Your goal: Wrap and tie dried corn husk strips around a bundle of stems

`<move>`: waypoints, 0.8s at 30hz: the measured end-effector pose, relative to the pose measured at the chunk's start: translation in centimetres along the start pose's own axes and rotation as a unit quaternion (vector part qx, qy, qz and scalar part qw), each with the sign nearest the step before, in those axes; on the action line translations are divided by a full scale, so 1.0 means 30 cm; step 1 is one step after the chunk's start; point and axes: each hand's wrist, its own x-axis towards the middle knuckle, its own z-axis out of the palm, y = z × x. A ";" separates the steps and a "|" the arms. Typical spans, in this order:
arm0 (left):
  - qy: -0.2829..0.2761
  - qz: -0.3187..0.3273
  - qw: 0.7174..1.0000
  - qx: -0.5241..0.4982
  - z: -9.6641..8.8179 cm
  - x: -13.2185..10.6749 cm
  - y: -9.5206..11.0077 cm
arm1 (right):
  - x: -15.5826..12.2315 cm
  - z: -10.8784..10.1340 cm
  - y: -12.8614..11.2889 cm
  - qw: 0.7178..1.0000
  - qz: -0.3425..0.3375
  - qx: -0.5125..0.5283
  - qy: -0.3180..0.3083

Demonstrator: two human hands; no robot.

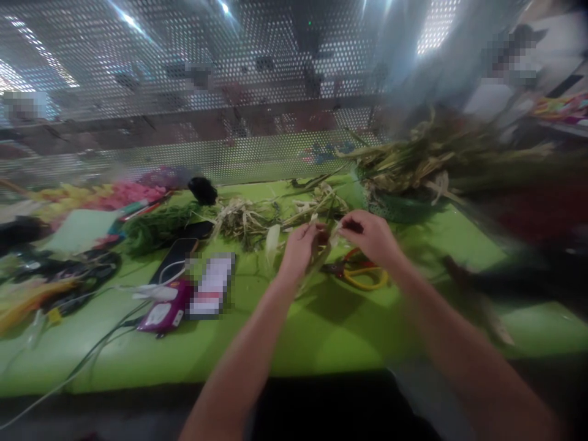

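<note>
Bright-screened phone (212,283): it's lying beside the purple pack (181,300)
White cable (169,267): it's looping just behind that pack
Green netting (157,230): it's bunching up before a pink heap (131,197)
Perforated screen (275,76): I'm seeing it standing beyond the green table (133,370), bright lights (131,21) shining

A head-worn camera looks forward and down (quite near) at the green table (358,340).

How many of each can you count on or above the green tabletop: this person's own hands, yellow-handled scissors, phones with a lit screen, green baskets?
Left hand and right hand: 2
Scissors: 1 pair
Lit phone: 1
Green basket: 1
Total: 5
</note>
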 end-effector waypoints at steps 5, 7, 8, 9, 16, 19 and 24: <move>-0.025 0.038 0.995 0.090 -0.006 0.014 -0.026 | -0.006 0.024 -0.015 0.996 0.015 0.069 -0.054; -0.061 0.044 0.991 0.107 0.005 0.005 -0.030 | -0.008 0.042 -0.010 0.995 0.036 0.093 -0.019; -0.079 0.044 0.990 0.109 0.011 -0.001 -0.030 | -0.008 0.049 -0.006 0.994 0.042 0.098 -0.001; -0.093 0.043 0.989 0.109 0.016 -0.007 -0.028 | -0.008 0.054 -0.001 0.994 0.045 0.098 0.016; -0.116 0.050 0.985 0.116 0.013 -0.014 -0.027 | 0.000 0.057 0.011 0.989 0.071 0.117 0.057; -0.101 0.078 0.980 0.149 0.011 -0.008 -0.027 | 0.004 0.058 0.010 0.983 0.088 0.149 0.062; -0.083 0.067 0.985 0.135 0.019 -0.011 -0.018 | 0.003 0.058 0.008 0.982 0.095 0.150 0.058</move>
